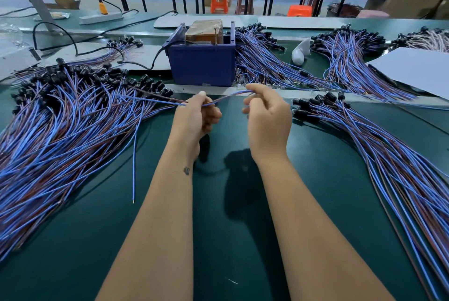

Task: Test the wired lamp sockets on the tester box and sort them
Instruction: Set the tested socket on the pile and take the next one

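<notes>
**Bare arms, no gloves, one little tattoo**

So here's what's actually on this person: pretty much nothing. Both forearms are bare all the way down to the bottom edge of the shot, no sleeves showing anywhere. The left hand [196, 116] and right hand [268, 118] have no gloves, rings, watch or wristband that I can spot. Only marking is a small dark tattoo [186, 170] on the left forearm just below the wrist, too small to make out its design.

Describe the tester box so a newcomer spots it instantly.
Start at the green table, just beyond both hands. The tester box is a dark blue plastic bin between wire heaps, holding a brown block; it is the only boxy thing among the wires.
</notes>
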The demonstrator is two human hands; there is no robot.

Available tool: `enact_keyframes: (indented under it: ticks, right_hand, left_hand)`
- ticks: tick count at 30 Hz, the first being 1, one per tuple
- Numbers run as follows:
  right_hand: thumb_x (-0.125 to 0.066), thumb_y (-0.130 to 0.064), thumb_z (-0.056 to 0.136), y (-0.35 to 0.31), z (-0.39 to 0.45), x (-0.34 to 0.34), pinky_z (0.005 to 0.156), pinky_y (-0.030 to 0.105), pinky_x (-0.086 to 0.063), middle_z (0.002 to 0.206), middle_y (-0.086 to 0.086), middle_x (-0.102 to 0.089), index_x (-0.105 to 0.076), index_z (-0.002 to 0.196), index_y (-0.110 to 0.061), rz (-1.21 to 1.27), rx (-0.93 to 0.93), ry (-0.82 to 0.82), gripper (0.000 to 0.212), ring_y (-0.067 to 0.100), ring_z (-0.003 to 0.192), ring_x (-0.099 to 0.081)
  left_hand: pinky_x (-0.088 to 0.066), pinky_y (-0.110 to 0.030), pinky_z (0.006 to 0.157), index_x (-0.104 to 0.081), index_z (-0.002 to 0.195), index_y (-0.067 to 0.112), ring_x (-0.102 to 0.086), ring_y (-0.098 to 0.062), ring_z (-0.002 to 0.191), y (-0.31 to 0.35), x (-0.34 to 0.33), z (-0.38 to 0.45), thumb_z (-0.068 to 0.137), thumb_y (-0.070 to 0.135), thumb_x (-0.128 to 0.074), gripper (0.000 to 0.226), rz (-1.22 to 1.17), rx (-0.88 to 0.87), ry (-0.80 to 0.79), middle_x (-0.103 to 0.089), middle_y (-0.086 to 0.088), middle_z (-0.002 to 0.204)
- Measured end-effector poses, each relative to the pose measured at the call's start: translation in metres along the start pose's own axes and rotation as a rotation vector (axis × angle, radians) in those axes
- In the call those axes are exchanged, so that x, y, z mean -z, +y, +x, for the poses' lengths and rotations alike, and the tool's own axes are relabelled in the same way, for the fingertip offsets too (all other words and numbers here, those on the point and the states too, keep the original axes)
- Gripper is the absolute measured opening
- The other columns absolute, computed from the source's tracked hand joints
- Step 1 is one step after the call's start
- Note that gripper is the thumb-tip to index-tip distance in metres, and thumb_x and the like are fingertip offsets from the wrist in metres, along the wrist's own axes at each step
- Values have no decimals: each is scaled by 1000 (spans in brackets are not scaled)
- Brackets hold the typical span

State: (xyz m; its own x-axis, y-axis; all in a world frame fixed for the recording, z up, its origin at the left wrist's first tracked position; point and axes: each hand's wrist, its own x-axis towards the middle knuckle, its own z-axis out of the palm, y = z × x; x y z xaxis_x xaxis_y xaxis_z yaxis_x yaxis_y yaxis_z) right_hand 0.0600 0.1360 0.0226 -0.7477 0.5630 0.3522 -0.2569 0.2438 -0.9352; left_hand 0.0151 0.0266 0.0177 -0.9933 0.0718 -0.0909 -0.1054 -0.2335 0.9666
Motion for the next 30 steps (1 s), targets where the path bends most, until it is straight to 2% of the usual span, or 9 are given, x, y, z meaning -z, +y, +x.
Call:
enact_keyframes:
  ticks: [2,6,8,11,15,19,21,24,30]
  right_hand:
    - [-45,-15,80,-2,2,3,63,27,-45,67,-6,-61,-69,82,-16,182,-49,99,24,12,62,-57]
    - [-53,-11,89,3,9,8,65,26,-44,63,-9,-57,-62,71,-21,58,-36,200,22,10,63,-53]
    - [-53,-6,89,9,12,9,66,15,-42,72,-13,-60,-65,82,-23,-27,-46,200,22,8,71,-55]
    - [-53,-4,91,18,16,13,69,15,-41,78,-9,-58,-65,100,-20,-35,-83,242,21,12,75,-56]
    - [-54,-4,92,21,22,27,68,11,-39,82,-2,-59,-55,122,-15,-22,-91,360,31,14,74,-58]
    - [-51,-3,93,23,26,46,80,35,-50,92,7,-67,-55,116,-15,-62,-123,297,26,26,81,-63]
    - [-51,-2,94,23,32,62,74,35,-53,91,7,-68,-56,110,-19,-122,-110,224,24,24,77,-65]
    - [-52,-1,93,19,48,95,71,28,-55,89,5,-69,-57,102,-22,-295,-91,59,23,17,77,-67]
    - [-50,1,83,8,72,152,85,35,-46,112,9,-67,-66,99,-25,-873,-221,-139,34,31,102,-58]
  left_hand:
    - [-31,-24,51,-50,69,18,-48,-7,42,-2,-3,0,104,25,-40,36,110,-26,2,-59,5,49]
    - [-41,-17,50,-60,72,15,-51,-6,46,-7,-10,-5,103,23,-45,36,306,-168,-39,-60,5,50]
    - [-45,-17,55,-66,76,14,-53,-7,50,-11,-16,-8,101,20,-49,31,354,-230,-68,-61,3,52]
    - [-46,-25,63,-70,82,17,-54,-13,62,-18,-25,-13,97,19,-54,22,408,-289,-106,-65,1,60]
    - [-42,-14,64,-71,78,26,-54,-1,64,-27,-34,-25,86,14,-70,15,477,-438,-254,-67,16,70]
    - [-35,-10,57,-76,83,31,-48,4,54,-34,-38,-32,76,13,-79,19,651,-534,-364,-59,28,65]
    - [-39,-11,59,-77,91,32,-52,6,55,-35,-43,-35,78,5,-74,31,691,-496,-468,-63,31,71]
    - [-52,-23,76,-75,101,36,-62,-8,74,-37,-50,-39,81,-2,-63,45,767,-442,-583,-72,25,88]
    - [-51,-22,78,-73,103,36,-61,2,72,-38,-50,-40,87,8,-64,33,781,-425,-556,-72,18,83]
